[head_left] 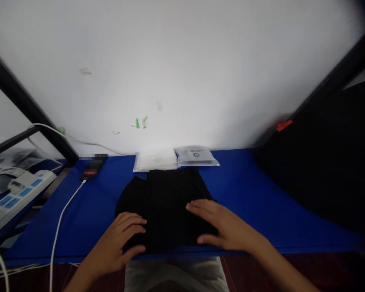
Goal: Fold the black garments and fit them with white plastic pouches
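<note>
A piece of black cloth (173,202), which looks like a folded garment, lies on the blue tabletop (237,178) in front of me. On its left edge rests my left hand (121,239), fingers stretched out and apart. My right hand (220,225) is over the cloth's right side, with fingers extended and the thumb spread away. Neither hand grips anything. Just behind the cloth lie two flat plastic packets: a whitish packet (156,161) and a printed zip bag (196,156) with dark lettering.
At the left, a phone-like dark device (93,168) is joined to a white cable (59,223). A white power strip (21,194) sits beyond the table's left side. A large black cloth mass (325,162) covers the right end. A white wall (182,81) rises behind.
</note>
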A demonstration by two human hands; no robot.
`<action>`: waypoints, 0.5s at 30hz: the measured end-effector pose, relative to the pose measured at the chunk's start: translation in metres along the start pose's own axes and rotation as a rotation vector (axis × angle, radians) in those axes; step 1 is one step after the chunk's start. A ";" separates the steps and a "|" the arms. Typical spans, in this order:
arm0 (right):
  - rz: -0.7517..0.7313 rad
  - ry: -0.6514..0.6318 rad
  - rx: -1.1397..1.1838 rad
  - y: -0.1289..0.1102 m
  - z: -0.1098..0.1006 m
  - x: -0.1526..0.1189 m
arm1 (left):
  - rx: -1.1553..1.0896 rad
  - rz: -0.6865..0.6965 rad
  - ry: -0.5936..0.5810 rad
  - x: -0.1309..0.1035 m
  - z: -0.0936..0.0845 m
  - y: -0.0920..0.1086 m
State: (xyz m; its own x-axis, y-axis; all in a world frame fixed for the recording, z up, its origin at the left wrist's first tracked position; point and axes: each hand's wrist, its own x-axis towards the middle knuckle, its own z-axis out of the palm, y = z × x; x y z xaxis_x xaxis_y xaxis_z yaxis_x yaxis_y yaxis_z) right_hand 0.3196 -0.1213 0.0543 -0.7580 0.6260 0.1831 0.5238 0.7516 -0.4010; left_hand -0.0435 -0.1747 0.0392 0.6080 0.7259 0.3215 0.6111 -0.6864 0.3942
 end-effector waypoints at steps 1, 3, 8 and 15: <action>0.012 -0.037 -0.005 -0.010 0.005 -0.008 | 0.004 0.018 -0.035 0.001 -0.001 0.000; 0.064 -0.052 -0.026 -0.020 0.012 -0.021 | 0.005 0.046 -0.073 0.002 -0.002 0.001; 0.164 0.068 0.009 -0.019 0.012 -0.042 | -0.044 0.033 -0.055 0.001 -0.005 0.000; 0.234 0.198 -0.044 0.005 -0.019 -0.007 | 0.034 -0.097 0.131 0.042 -0.018 -0.031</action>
State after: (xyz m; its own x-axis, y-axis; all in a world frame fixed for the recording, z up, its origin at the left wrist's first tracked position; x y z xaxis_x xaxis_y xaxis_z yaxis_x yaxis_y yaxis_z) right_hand 0.3351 -0.1182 0.0679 -0.5265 0.8084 0.2633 0.6952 0.5876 -0.4140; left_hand -0.0462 -0.1220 0.0555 0.4758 0.7866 0.3936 0.6817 -0.6125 0.4002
